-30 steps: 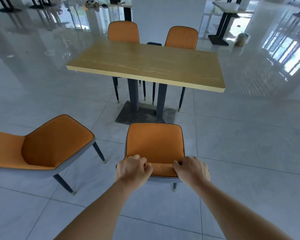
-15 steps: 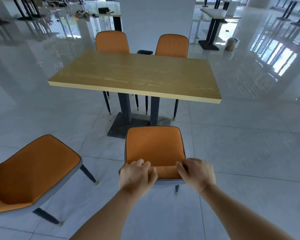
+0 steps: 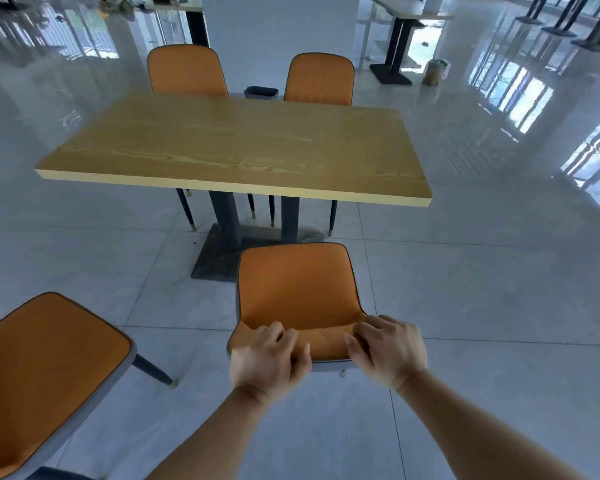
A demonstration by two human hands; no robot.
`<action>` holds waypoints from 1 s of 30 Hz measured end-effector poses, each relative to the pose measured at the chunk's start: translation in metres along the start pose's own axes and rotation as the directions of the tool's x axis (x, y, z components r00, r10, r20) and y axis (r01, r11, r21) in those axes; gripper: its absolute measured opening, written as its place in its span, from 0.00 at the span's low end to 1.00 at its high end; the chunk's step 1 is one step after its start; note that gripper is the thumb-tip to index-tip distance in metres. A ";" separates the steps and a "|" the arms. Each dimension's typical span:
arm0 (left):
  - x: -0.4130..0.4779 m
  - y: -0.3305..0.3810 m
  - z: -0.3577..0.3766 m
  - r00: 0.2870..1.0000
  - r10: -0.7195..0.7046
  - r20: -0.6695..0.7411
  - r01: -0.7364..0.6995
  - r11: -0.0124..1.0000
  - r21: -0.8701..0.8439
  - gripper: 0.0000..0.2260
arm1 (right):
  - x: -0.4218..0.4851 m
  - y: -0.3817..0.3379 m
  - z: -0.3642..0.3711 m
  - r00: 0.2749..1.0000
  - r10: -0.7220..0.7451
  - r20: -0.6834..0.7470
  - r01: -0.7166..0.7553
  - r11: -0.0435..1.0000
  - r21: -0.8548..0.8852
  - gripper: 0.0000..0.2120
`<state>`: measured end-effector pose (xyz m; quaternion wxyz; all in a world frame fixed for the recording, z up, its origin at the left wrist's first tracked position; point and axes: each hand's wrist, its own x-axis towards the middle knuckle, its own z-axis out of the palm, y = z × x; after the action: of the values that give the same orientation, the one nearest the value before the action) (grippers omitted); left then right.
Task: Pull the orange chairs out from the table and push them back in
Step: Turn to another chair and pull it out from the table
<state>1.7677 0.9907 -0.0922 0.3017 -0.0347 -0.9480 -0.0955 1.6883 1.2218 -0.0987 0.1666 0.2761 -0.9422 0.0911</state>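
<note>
- The orange chair (image 3: 297, 289) is standing on the tiled floor (image 3: 482, 306) just short of the table (image 3: 236, 150). Its seat is pointing toward the table's near long edge, and the seat's front is lying beside the dark base plate (image 3: 215, 265), out from under the tabletop.
- Its backrest is sitting directly under both hands, and the seat is stretching away from them toward the table.
- The left hand (image 3: 267, 362) is gripping the left end of the backrest's top edge, with its fingers curled over the padding.
- The right hand (image 3: 387, 351) is gripping the right end the same way, apart from the left hand.
- A second orange chair (image 3: 45, 368) is standing to the left, well out from the table and angled.
- 2 others, the far-left chair (image 3: 187, 69) and the far-right chair (image 3: 319, 79), are sitting tucked against the table's far edge.
- A dark bin (image 3: 260, 92) is showing between them.
</note>
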 end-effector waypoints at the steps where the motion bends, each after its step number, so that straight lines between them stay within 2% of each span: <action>1: 0.002 -0.001 0.001 1.000 0.000 0.005 0.000 1.000 0.002 0.19 | 0.002 0.001 0.001 1.000 -0.003 -0.010 0.003 1.000 0.010 0.26; 14: 0.023 -0.004 0.021 0.995 -0.069 0.067 0.068 0.998 0.016 0.20 | 0.025 0.015 0.011 0.997 0.003 -0.073 0.001 0.998 0.057 0.25; 20: 0.028 0.001 0.013 0.960 -0.137 0.245 0.122 0.990 0.076 0.14 | 0.027 0.017 0.015 1.000 -0.006 0.005 0.006 0.998 0.067 0.23; 23: 0.034 0.010 0.001 0.889 -0.252 0.382 0.209 0.966 0.151 0.17 | 0.030 0.016 0.005 0.994 -0.022 0.104 0.018 0.999 0.039 0.21; 26: 0.046 0.021 -0.014 0.748 -0.347 0.565 0.242 0.936 0.255 0.25 | 0.037 0.011 -0.013 0.980 -0.012 0.200 0.005 0.999 0.035 0.21; 29: 0.054 0.029 -0.024 0.664 -0.411 0.625 0.343 0.910 0.233 0.20 | 0.046 0.008 -0.028 0.937 0.016 0.348 -0.029 0.999 0.033 0.25; 30: 0.054 0.031 -0.028 0.656 -0.416 0.629 0.363 0.905 0.221 0.19 | 0.049 0.007 -0.033 0.918 0.016 0.397 -0.036 0.998 0.043 0.26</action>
<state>1.7432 1.0157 -0.0339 -0.0814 0.1489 -0.9800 -0.1035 1.6542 1.2126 -0.0513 -0.0358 0.2803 -0.9574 0.0588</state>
